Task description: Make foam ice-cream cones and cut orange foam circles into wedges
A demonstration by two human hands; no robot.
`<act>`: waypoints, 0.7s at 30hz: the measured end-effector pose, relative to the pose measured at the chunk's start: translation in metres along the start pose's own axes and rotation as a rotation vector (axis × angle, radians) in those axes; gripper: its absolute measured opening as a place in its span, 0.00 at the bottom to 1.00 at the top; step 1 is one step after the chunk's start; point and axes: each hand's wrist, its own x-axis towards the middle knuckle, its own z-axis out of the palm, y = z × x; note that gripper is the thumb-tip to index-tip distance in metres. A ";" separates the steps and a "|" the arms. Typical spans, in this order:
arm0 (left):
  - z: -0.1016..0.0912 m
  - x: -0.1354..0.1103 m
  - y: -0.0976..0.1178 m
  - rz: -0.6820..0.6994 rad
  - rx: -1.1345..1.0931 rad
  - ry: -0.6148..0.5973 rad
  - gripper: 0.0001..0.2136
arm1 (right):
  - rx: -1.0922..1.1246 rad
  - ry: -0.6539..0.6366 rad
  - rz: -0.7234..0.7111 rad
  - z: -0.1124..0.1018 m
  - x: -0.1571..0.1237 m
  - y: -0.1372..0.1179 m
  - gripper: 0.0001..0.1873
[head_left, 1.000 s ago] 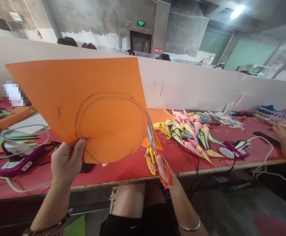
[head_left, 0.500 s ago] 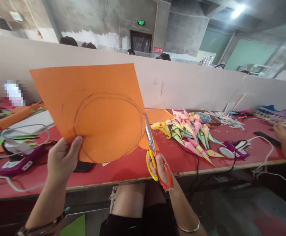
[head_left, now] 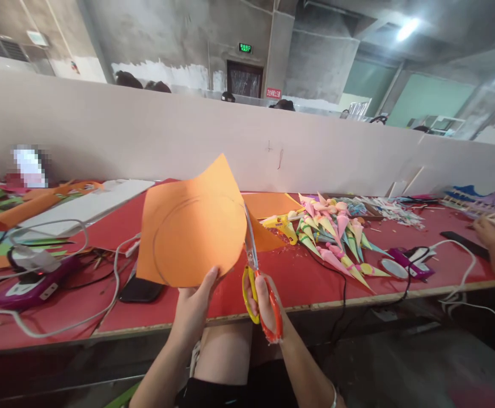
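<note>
An orange sheet of paper (head_left: 196,232) with a drawn circle stands upright in front of me, bent along its top. My left hand (head_left: 196,303) pinches its lower edge, thumb on the near side. The lower right edge of the sheet is cut round along the pencil line. My right hand (head_left: 264,306) grips scissors (head_left: 251,255) with one yellow and one red handle, fingers through the loops. Their blades point up and lie at the sheet's right edge; part of the cut-off orange strip (head_left: 266,235) shows behind them.
A yellow glue gun (head_left: 285,226) and a pile of pastel paper cones (head_left: 336,226) lie right of the scissors. Purple power strips (head_left: 38,283) with cables sit on both sides. A black phone (head_left: 140,289) lies at left. Another person's hand (head_left: 494,232) is at far right.
The sheet has turned and come lower, its top now bent. My left hand has moved right, to the bottom edge near the scissors. My right hand has shifted slightly left and down.
</note>
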 end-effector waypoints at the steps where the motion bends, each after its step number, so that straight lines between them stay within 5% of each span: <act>1: 0.001 0.002 -0.002 -0.032 -0.024 0.011 0.20 | -0.006 0.000 -0.001 0.000 -0.001 0.000 0.24; 5: -0.009 0.016 -0.001 -0.038 0.002 0.071 0.16 | 0.018 -0.034 0.004 -0.003 -0.005 0.001 0.25; 14: -0.040 0.022 0.037 0.436 0.660 0.055 0.18 | 0.094 -0.177 -0.076 -0.005 -0.006 0.002 0.28; 21: -0.036 0.020 0.044 0.484 0.697 0.016 0.15 | 0.072 -0.081 -0.092 -0.001 -0.001 -0.003 0.27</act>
